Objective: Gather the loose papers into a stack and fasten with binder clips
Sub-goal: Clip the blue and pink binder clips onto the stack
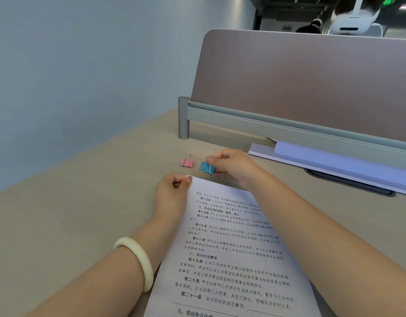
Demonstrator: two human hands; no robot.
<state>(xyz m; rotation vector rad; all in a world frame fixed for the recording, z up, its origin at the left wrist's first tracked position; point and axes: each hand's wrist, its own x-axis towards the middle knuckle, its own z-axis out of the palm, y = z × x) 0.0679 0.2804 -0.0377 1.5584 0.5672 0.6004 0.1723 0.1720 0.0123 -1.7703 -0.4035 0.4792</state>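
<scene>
Item: white printed paper stack (231, 248), corner pinched in my left hand (172, 193); right hand (234, 165) gripping blue metal binder clip (206, 167). Squeeze levers fully, seat deep.

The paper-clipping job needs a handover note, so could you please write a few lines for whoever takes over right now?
Left hand: pinching the top left corner of the paper stack, which lies on the desk.
Right hand: gripping the blue binder clip just beyond the stack's top edge; the clip is not yet on the paper.
Pink binder clip: lying untouched on the desk, left of the blue one.
Done: the papers look gathered into one stack.
Left: fasten the blue clip on the stack, then probably the pink one.
</scene>
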